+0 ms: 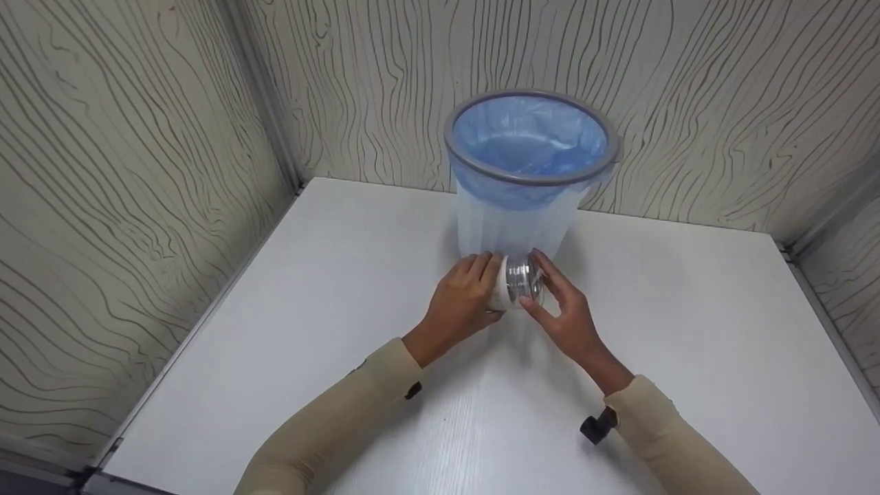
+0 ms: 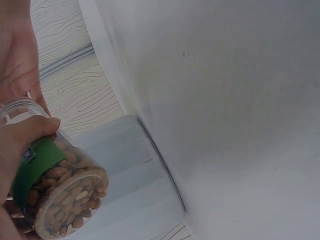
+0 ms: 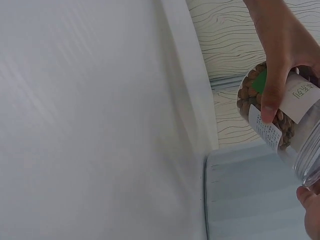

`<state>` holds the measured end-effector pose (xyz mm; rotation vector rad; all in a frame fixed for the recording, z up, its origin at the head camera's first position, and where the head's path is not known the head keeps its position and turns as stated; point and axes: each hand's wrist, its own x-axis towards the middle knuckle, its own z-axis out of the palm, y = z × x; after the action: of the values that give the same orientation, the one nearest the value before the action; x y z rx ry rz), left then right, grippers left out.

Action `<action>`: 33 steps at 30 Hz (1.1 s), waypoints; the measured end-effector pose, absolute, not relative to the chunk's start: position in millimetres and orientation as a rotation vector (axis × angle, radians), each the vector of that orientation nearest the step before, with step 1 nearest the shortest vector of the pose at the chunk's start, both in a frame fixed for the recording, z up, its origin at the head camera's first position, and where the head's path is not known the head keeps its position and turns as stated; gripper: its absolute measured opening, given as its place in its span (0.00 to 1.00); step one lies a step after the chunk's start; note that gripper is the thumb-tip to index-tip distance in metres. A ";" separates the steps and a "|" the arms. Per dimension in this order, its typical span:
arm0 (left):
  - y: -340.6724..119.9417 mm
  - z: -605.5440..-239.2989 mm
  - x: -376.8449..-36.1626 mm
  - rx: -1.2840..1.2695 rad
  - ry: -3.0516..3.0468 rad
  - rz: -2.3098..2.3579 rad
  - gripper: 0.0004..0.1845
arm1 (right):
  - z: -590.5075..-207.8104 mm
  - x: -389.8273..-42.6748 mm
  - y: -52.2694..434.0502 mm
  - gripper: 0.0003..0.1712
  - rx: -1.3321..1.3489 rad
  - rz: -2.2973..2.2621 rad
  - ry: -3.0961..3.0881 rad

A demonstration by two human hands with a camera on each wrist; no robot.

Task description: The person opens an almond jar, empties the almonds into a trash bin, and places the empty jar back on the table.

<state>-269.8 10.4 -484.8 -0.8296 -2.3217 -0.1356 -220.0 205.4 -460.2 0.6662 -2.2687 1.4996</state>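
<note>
L hand (image 3: 282, 52) grips tilted clear jar (image 3: 295, 145) of almonds (image 3: 245, 97), thumb between 2 white labels (image 3: 264, 129), green patch (image 3: 259, 82) beside it. R hand (image 3: 313, 215), mostly cropped, has fingertip at jar's ribbed end (image 3: 307, 162). Pale bin (image 3: 250, 195) beyond R fingertips; wood-grain panel (image 3: 225, 37) behind L fingers, w/ white tabletop (image 3: 100, 120) left of both.

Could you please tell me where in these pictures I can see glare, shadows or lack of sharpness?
Head view: pale, streaky sheen on the near part of the table, bright glints on the clear part of the jar, soft shadow beside the bin; left wrist view: hazy, with broad dim shading over the table; right wrist view: faint light streaks on the table.
</note>
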 end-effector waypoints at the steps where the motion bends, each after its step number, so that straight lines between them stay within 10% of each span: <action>1: 10.5 -484.8 -270.0 -0.830 -2.322 -0.138 0.49 | -459.6 -219.7 205.6 0.40 0.679 1.491 -2.264; 33: 9.2 -484.8 -270.2 -0.802 -2.319 -0.104 0.49 | -449.6 -209.1 192.5 0.37 0.419 1.607 -2.392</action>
<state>-270.2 9.2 -484.8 -0.8020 -2.3189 -0.1036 -209.1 192.5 -449.6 0.4194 -2.3919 1.6074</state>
